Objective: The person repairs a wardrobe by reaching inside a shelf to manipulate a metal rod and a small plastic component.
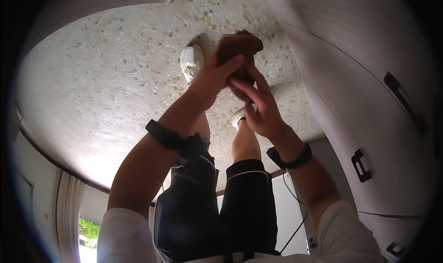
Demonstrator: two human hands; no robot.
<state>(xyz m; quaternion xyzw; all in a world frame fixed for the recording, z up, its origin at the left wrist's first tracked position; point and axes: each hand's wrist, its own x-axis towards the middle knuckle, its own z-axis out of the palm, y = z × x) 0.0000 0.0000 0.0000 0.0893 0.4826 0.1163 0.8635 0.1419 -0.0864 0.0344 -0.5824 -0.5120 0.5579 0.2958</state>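
Brown object, soft-looking and somewhat blurred, kind not certain; it lies between the two hands, its broad end beyond the left fingers, a narrower part hanging down toward the right ones; left hand closed on it, thumb laid across the near face, the other fingers mostly hidden behind; right hand just below and to the right of the left thumb, its fingers spread and partly bent, tips at the narrower part; cannot tell whether they grip it or only touch it.

Below both sets of fingers, well apart from them, speckled stone floor; a white shoe beyond the left wrist, to the left of the brown object; a second pale shoe just left of the right hand in view, partly covered by it; black band on the left wrist, another dark band on the right, both back from the fingers toward the elbows; black shorts nearer the body than either hand.

To the right of the right fingers, well apart, a pale cabinet with dark handles; far back and left of the left fingers, a pale curtain beside a bright window, greenery showing through.
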